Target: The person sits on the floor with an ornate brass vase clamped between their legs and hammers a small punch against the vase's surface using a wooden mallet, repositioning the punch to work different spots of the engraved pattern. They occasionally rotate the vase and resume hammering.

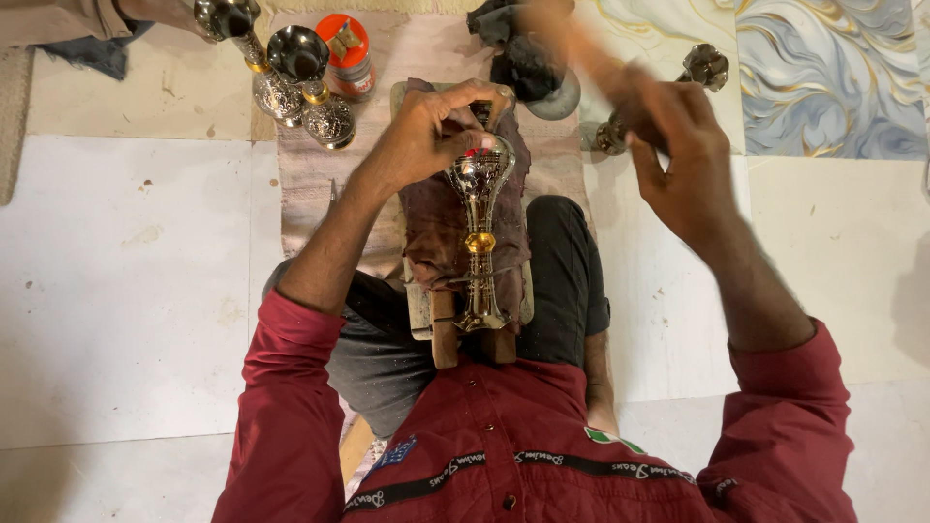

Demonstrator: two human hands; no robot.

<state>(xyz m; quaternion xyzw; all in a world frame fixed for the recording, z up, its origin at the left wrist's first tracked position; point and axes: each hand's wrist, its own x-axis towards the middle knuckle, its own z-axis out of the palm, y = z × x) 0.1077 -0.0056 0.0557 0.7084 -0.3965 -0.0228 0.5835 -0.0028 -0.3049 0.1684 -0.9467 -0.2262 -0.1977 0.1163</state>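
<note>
The person sits on the floor with a silver goblet [479,237] lying lengthwise on a dark cloth [433,225] over a wooden block [444,339] propped against the lap, its bulb pointing away from the body and its foot toward the red shirt. It has an amber bead partway down the stem.

How far along? Two similar goblets [302,85] stand upright at the top left, next to a jar with an orange lid [346,56], and one more goblet [659,102] lies on its side at the upper right. So I judge this is one piece among several, and it is being worked on right now; whether the others are done I cannot tell.

The left hand [426,136] arches over the bulb, wrist bent, its fingers [463,97] curled down and pinched at the top end of the goblet, holding it or a small tool there; the exact grip is hidden. The right hand [683,160] is raised off to the right, forearm angled up, fingers clenched around a wooden handle [581,53] that smears into blur, so it looks mid-swing. What sits on the far end of the handle is too blurred to name. Dark lumps [518,53] rest beyond the block.
</note>
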